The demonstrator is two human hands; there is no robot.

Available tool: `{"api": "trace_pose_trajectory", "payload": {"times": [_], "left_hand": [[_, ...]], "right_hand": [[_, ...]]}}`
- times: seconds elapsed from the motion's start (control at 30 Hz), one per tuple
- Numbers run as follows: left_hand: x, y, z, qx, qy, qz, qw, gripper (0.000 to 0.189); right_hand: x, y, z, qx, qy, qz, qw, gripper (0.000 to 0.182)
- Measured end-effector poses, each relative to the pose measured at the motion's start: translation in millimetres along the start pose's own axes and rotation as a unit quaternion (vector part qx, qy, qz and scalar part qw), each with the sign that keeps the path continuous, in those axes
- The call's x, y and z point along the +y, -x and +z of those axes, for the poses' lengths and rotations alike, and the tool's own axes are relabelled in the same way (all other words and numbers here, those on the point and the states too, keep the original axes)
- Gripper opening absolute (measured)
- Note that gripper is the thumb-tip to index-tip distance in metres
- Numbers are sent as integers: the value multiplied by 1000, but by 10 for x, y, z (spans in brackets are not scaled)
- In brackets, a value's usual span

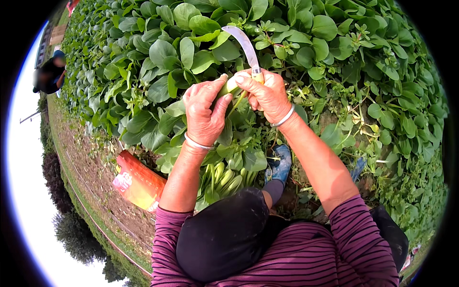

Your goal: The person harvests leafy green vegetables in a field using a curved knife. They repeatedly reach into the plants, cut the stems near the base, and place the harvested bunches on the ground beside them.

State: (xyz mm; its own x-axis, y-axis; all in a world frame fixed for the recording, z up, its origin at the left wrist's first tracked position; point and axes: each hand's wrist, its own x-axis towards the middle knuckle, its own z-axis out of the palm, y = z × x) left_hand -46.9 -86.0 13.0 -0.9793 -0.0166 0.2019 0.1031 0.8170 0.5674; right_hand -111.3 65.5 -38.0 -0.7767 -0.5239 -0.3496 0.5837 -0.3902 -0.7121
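My left hand (205, 109) grips a leafy green with a pale, thick base, likely bok choy (232, 84), just above the crop. Its leaves hang below my hands, partly hidden among other foliage. In my right hand (270, 94) is a curved harvesting knife (245, 43) with a short wooden handle, its blade pointing up and away from me. The right thumb and fingers also touch the plant's base and a loose stalk. A bunch of cut greens (226, 179) lies below, beside my left knee, pale stems towards me.
Dense leafy plants (161, 53) fill the ground ahead and to the right, with weeds (283, 43) among them. A red and yellow printed bag (141, 183) lies on the left. My blue shoe (279, 163) stands between plants. Another person (52, 73) is at the far left.
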Motion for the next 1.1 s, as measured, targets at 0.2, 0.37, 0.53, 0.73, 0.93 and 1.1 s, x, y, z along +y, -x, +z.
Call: {"api": "trace_pose_trajectory", "payload": {"times": [0.2,0.37,0.53,0.73,0.93,1.1], "left_hand": [[260,-179,75,-140,-126,-127,974,90],[-48,86,252,-316,-176,-246,899,54],[-336,666,459,-439,-285,-233,820,69],[-546,919,440,-355,-198,-242,881,73],[-665,1022,412,-304,-126,-262,907,71],[-694,1066,392,-275,-101,-259,920,67]], "right_hand": [[-28,66,57,6,38,-61,997,26],[584,-50,-332,5,258,16,966,50],[950,144,-504,-71,497,117,857,49],[1047,156,-549,-72,520,157,836,47],[1073,90,-472,-83,519,169,834,47],[988,92,-319,-72,562,191,801,39]]}}
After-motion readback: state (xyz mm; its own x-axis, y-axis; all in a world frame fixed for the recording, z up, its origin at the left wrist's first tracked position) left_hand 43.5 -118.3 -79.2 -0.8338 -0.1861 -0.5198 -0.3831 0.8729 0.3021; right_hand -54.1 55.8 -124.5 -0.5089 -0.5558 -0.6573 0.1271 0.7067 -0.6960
